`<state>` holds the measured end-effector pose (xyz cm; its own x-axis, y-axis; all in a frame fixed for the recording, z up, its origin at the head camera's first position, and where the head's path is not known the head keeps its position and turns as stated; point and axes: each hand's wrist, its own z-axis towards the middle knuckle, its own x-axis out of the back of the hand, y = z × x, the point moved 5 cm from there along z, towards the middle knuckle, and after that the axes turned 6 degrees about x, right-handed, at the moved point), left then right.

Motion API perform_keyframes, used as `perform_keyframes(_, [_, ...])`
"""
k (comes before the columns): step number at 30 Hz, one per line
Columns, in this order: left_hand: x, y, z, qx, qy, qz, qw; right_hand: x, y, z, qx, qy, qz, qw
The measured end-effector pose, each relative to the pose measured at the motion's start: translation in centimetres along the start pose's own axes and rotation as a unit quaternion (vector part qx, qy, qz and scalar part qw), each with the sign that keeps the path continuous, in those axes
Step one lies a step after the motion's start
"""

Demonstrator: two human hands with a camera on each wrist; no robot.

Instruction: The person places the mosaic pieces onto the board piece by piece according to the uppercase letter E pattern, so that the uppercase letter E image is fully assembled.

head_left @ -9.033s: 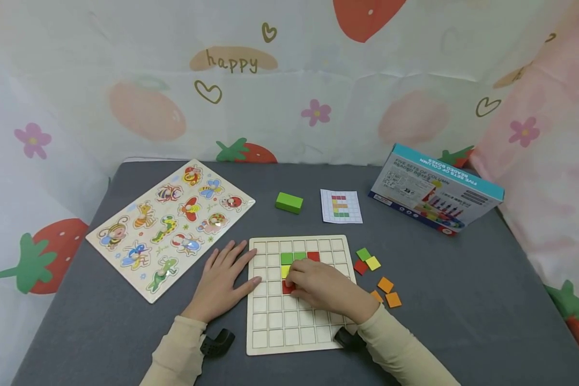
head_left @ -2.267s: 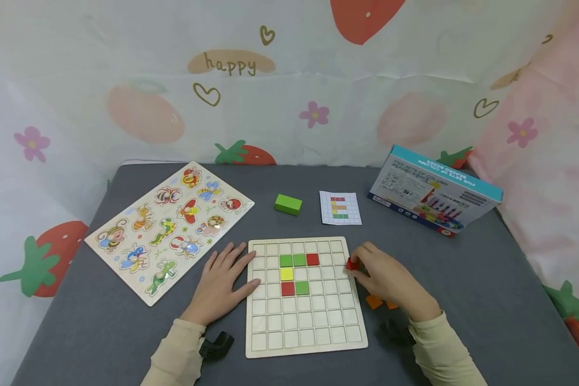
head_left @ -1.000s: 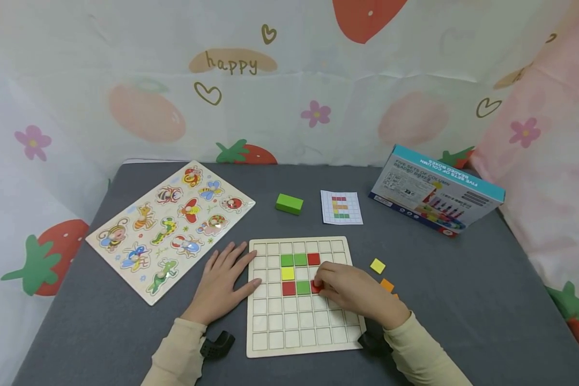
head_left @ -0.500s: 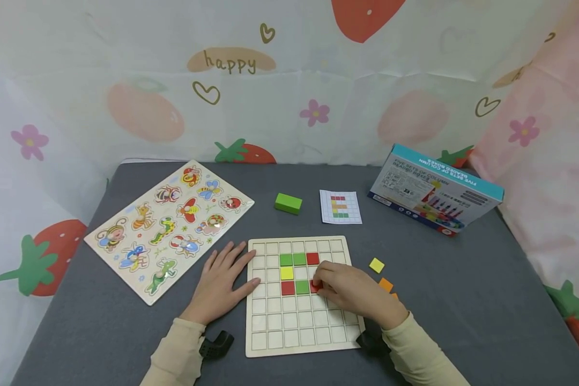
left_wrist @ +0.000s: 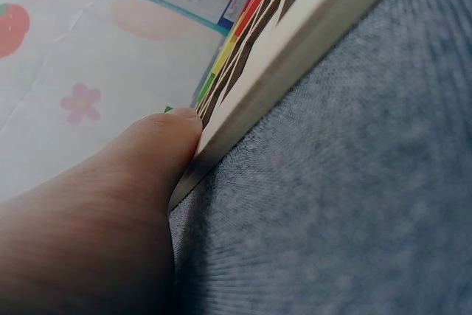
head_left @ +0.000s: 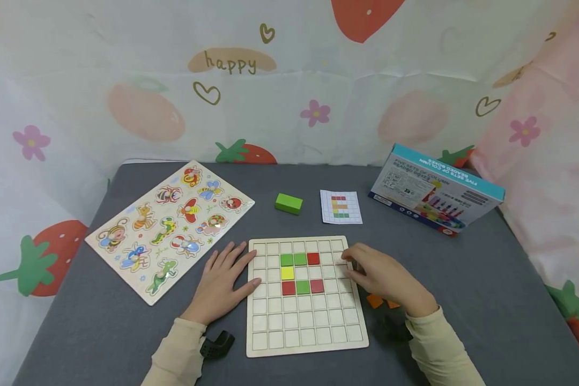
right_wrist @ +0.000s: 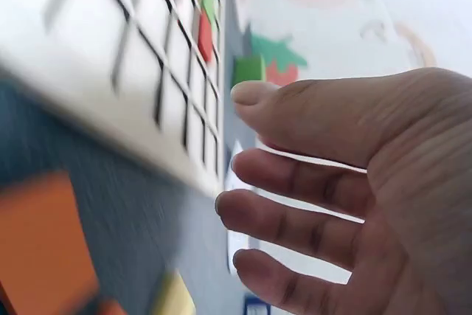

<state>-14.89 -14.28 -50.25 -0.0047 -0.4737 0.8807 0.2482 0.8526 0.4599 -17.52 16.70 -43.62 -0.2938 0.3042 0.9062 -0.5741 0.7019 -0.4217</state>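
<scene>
A pale wooden grid board [head_left: 306,338] lies flat on the table. Its cells hold green, green and red tiles [head_left: 313,258] in one row, a yellow tile [head_left: 287,273] below, then red, green [head_left: 303,287] and red [head_left: 317,286]. My left hand [head_left: 219,284] lies with fingers spread, thumb and index finger touching the board's left edge. Over the right edge hovers my right hand [head_left: 388,276], thumb and fingers apart, holding nothing. Beside it are loose orange tiles [head_left: 374,301], partly covered by the hand. A loose yellow tile [right_wrist: 175,299] shows in the right wrist view.
A small card [head_left: 341,207] with a coloured grid pattern lies behind the board, near a green block [head_left: 288,203]. An insect puzzle board [head_left: 142,279] sits at the left. At the back right stands a blue-topped box [head_left: 434,190].
A green tile and then a red tile have gone into the third row. The right hand has let go of the red tile and moved right. The left hand stays put.
</scene>
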Motion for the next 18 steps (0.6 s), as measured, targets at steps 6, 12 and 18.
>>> perform_keyframes(6, [0.2, 0.2, 0.0, -0.002, 0.0, -0.002, 1.0, 1.4, 3.3, -1.1, -0.078, -0.006, -0.002, 0.9969])
perform_keyframes(12, [0.1, 0.2, 0.0, 0.0, -0.002, -0.002, 1.0, 1.7, 5.6, -1.8, -0.124, -0.023, -0.017, 0.9919])
perform_keyframes(18, [0.3, 0.2, -0.1, 0.003, -0.003, 0.0, 1.0, 1.7, 6.2, -1.7, -0.119, -0.038, -0.007, 0.9921])
